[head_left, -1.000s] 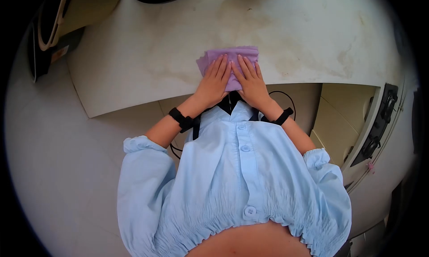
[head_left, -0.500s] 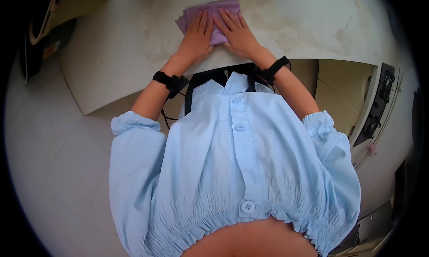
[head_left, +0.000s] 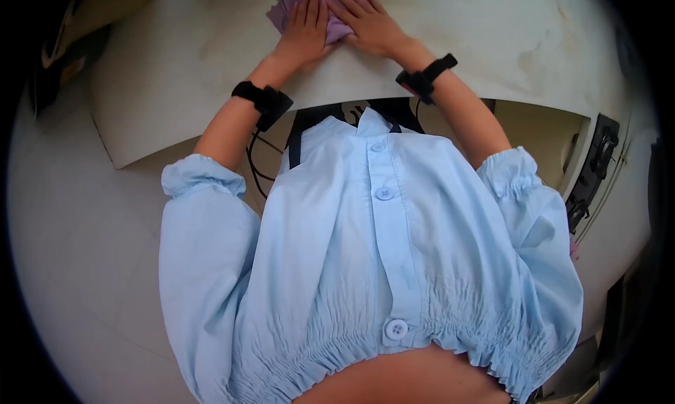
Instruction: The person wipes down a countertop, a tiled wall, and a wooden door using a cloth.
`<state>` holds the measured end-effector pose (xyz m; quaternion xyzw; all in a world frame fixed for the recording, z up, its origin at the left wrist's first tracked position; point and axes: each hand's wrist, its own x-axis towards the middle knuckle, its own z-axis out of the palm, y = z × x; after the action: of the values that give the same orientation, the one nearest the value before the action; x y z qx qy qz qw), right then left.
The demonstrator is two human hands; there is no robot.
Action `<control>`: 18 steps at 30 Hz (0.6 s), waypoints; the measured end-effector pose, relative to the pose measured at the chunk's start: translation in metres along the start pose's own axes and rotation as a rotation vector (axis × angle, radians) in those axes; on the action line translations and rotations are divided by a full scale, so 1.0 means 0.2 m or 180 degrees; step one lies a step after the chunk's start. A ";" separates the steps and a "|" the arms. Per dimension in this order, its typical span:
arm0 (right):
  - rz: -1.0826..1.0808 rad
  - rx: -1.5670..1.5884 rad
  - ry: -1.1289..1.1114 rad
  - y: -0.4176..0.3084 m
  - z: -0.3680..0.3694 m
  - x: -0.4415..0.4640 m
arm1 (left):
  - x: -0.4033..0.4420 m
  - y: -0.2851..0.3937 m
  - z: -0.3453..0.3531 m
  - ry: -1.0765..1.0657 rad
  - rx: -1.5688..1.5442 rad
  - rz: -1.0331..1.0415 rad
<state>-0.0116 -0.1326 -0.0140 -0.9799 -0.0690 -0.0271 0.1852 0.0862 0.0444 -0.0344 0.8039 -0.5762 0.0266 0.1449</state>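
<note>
A folded purple cloth (head_left: pixel 338 29) lies on the pale tabletop (head_left: pixel 464 38), its far edge reaching the top of the view. My left hand (head_left: pixel 304 37) presses flat on the cloth's left part, fingers stretched away from me. Beside it, my right hand (head_left: pixel 371 29) lies flat over the right part, fingers extended and slightly spread. The thumb sides of both hands are close together near the cloth's front corner. The hands cover much of the cloth.
Brownish stains (head_left: pixel 529 58) mark the tabletop on the right. A black wristband device (head_left: pixel 264 103) sits on my left wrist, another (head_left: pixel 425 79) on my right, with a dark cable hanging down. At right, below the table edge, is a black panel with knobs (head_left: pixel 596 158).
Both hands and the cloth have slid a little away from me, farther from the table's front edge. The view has also shifted slightly.
</note>
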 end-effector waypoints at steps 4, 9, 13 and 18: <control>-0.0263 -0.0033 0.0030 0.27 -0.15 0.05 | 0.29 0.14 -0.02 -0.0030 0.0043 -0.0449; -0.0027 0.0179 0.0262 0.23 -0.21 -0.32 | 0.25 0.41 -0.03 -0.0257 0.0337 -0.0140; 0.0250 0.0367 -0.0377 0.16 -0.46 -0.85 | 0.24 0.94 -0.17 -0.1078 -0.0313 -0.0109; 0.0346 0.0426 -0.0502 0.03 -0.52 -0.95 | 0.12 1.06 -0.20 -0.0902 -0.0467 -0.0155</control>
<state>-0.2015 -0.1991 0.0655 -0.9667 -0.0317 0.0648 0.2454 -0.0994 -0.0304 0.0524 0.8006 -0.5716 -0.1328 0.1211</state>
